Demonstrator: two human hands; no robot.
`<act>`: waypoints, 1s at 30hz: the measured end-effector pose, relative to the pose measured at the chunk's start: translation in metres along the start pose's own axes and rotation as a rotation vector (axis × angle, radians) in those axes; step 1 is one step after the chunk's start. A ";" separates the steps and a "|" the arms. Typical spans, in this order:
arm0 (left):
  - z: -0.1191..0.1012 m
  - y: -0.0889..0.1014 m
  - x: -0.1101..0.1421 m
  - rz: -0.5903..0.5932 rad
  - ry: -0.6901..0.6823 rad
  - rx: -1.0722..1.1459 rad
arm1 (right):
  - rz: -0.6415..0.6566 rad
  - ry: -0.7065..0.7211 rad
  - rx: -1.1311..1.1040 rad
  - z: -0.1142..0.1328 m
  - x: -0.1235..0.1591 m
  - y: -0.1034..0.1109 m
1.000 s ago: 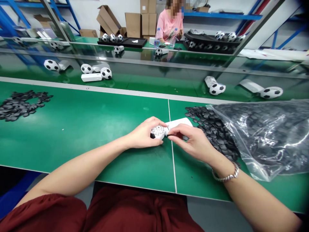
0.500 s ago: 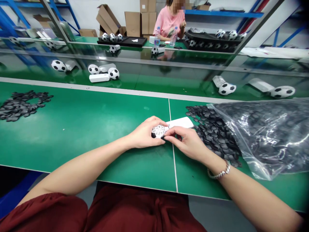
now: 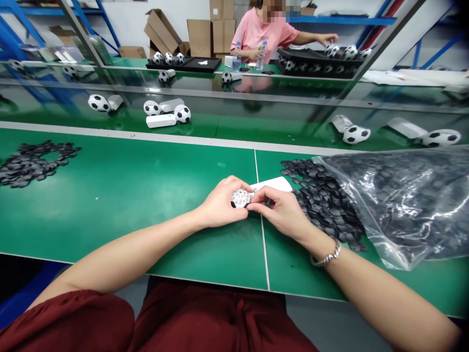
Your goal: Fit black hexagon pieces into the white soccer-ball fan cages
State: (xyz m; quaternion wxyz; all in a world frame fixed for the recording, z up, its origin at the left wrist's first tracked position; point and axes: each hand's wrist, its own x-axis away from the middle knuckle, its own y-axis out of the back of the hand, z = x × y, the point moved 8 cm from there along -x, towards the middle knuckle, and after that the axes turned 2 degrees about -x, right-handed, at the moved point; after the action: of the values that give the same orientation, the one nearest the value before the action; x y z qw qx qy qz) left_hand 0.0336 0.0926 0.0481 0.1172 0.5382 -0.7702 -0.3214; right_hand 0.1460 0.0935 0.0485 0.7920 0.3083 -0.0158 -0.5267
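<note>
My left hand (image 3: 219,203) is wrapped round a white ball-shaped part (image 3: 240,198) with a web pattern and a white handle (image 3: 274,185) that lies on the green table (image 3: 128,195). My right hand (image 3: 280,210) has its fingertips pinched against the ball's near side; whatever they press there is too small to make out. A heap of small black flat pieces (image 3: 322,198) lies just right of my right hand, spilling out of a clear plastic bag (image 3: 403,205).
Another pile of black pieces (image 3: 29,161) lies at the far left. Beyond the table, finished football-patterned items (image 3: 163,113) (image 3: 355,133) lie on a conveyor (image 3: 256,122). A person in pink (image 3: 264,34) reaches toward black trays (image 3: 318,61) at the back.
My right fingertips moved slightly left onto the ball. The items on the conveyor drifted to the right. The person at the back stretched an arm out to the trays.
</note>
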 end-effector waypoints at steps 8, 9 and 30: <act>0.002 0.000 0.000 -0.050 0.014 -0.001 | 0.007 -0.035 0.017 -0.003 -0.003 -0.002; 0.003 0.000 0.001 -0.051 0.014 0.004 | 0.015 -0.032 0.017 -0.003 -0.003 -0.002; 0.008 0.001 0.002 0.096 -0.096 0.000 | 0.117 0.093 0.236 -0.011 0.001 0.005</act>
State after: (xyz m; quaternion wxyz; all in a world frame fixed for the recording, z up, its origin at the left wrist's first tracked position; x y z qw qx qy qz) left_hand 0.0282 0.0942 0.0417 0.0954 0.4846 -0.7999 -0.3409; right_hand 0.1547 0.0990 0.0419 0.7795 0.4221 -0.0588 -0.4591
